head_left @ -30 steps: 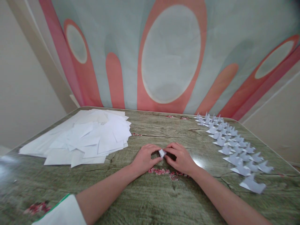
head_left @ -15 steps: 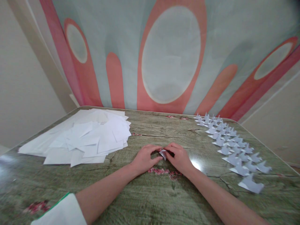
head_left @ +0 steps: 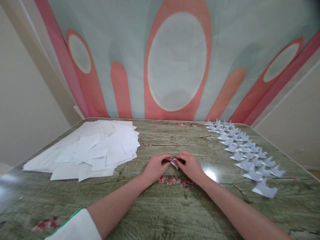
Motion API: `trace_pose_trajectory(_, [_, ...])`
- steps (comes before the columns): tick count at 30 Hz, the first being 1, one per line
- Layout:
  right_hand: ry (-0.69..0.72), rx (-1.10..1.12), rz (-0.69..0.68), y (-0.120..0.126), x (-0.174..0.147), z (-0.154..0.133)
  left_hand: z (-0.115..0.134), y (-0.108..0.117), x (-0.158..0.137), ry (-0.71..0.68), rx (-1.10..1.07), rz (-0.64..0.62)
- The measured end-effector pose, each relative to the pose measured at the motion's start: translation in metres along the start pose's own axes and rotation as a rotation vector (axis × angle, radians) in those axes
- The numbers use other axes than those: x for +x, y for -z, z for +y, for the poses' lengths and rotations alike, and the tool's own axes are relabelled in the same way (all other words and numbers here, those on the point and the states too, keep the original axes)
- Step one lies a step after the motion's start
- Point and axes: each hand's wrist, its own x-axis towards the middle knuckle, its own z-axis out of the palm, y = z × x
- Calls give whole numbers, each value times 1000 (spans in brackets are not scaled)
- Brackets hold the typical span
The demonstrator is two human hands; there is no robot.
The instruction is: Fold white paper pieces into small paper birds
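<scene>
Just above the middle of the table, a small folded piece of white paper (head_left: 174, 163) is pinched between my two hands. My left hand (head_left: 158, 166) grips its left side with thumb and fingertips. From the other side, my right hand (head_left: 189, 164) holds it with thumb and forefinger, the fingertips of both hands nearly meeting at its top. Part of the paper is hidden behind the fingers, so its exact folds cannot be made out.
A wide heap of loose white paper sheets (head_left: 95, 150) covers the table's left side. Several rows of folded white paper birds (head_left: 265, 189) stand along the right. The wood-patterned table (head_left: 165, 213) meets a patterned backdrop (head_left: 177, 60) at its far edge.
My view has shifted slightly. Both hands stay on the folded paper, and the thumbs have moved a little upward, showing more of its lower tip.
</scene>
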Motion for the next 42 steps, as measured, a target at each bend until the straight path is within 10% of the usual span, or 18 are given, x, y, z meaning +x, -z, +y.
trace_pose_trajectory(42, [-20, 17, -3, -1, 1, 0, -12, 8, 22, 5, -66, -174])
